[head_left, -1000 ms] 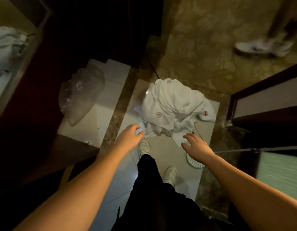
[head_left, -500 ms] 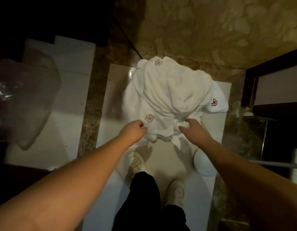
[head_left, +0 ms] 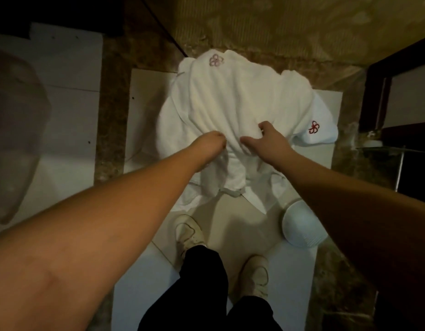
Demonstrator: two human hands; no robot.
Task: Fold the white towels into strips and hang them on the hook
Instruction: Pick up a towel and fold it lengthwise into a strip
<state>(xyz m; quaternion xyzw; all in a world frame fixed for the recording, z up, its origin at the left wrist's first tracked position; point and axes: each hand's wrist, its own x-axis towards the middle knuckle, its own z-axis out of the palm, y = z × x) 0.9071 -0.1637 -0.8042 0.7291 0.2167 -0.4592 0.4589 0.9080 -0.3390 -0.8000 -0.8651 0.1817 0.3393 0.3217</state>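
Note:
A heap of white towels [head_left: 240,108] with small red flower emblems lies crumpled on the pale floor tiles in front of my feet. My left hand [head_left: 212,143] grips a bunch of the cloth at the heap's near side, fingers curled into it. My right hand [head_left: 266,139] is beside it, fingers and thumb curled round a fold of the same towel. No hook is in view.
A clear plastic bag [head_left: 13,139] lies on white tiles at the left. A round white object [head_left: 302,225] sits on the floor under my right forearm. A dark door frame [head_left: 378,91] stands at the right. My shoes [head_left: 190,232] are just behind the heap.
I have bent lower over the heap. Both hands moved forward from its near edge onto the towel and closed on the cloth.

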